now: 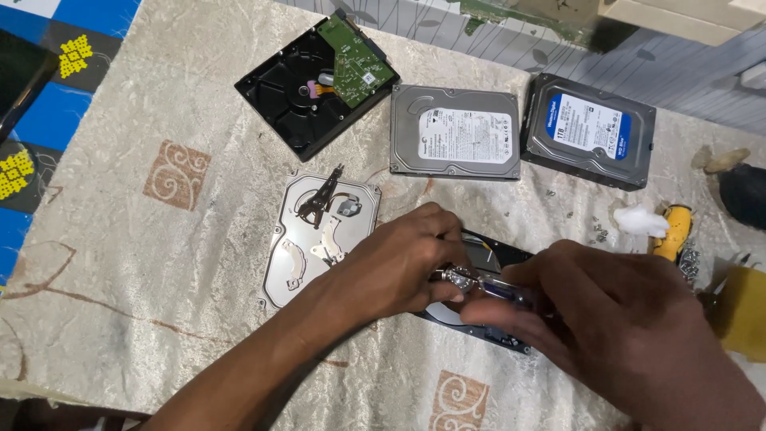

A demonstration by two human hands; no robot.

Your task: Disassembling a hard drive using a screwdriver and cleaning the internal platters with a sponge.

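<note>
A: From the head view, where does the work stand?

B: Mid-disassembly, I'd judge. Both hands meet over an opened hard drive [487, 257] lying on the counter [120, 263] just in front of the person. The left hand [391, 267] is curled, its fingertips pinching a small shiny metal part [456, 278] at the drive's middle. The right hand [630, 319] is closed over the drive's right side, fingers bent down onto it; whether it grips something of its own I cannot tell, since the picture blurs there.

A: And the next move?

B: Probably a steady lift of that part with the drive held firm (it looks small and easy to drop).

A: Around them?

B: A removed silver lid [319, 239] with loose bits on it lies just left of the hands. Farther back: a black drive shell [295, 96] with a green circuit board [355, 60] tilted on it, a silver-topped drive [455, 132], and a blue-labelled drive [589, 129]. Scattered screws [600, 231] and a yellow-handled tool [674, 230] sit to the right. The counter wears a cream patterned cloth; a grey wall runs behind.
</note>
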